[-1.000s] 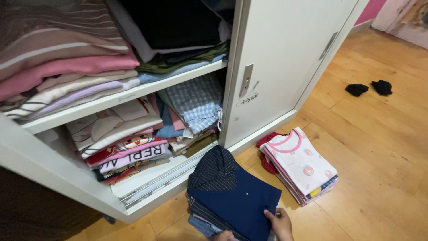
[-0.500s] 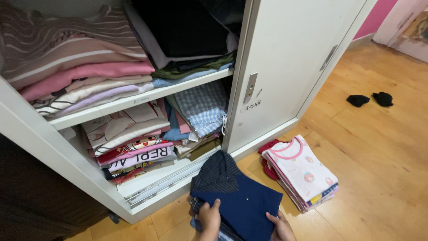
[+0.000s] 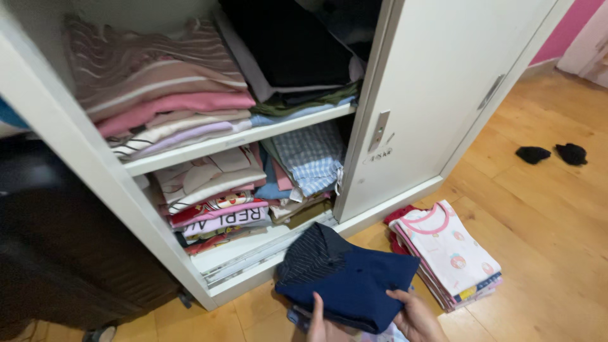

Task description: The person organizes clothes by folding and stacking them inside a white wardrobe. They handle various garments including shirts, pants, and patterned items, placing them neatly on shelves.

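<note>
Fingers (image 3: 398, 296) grip navy garment (image 3: 354, 285).

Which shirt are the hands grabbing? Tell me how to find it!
Start at the white cabinet with its open shelves of folded clothes, then look down to the wooden floor in front of it. Two piles lie there; the left hand and right hand grip the folded navy shirt topping the nearer one. It is plain dark blue, unlike the pink-trimmed white top beside it.
</note>
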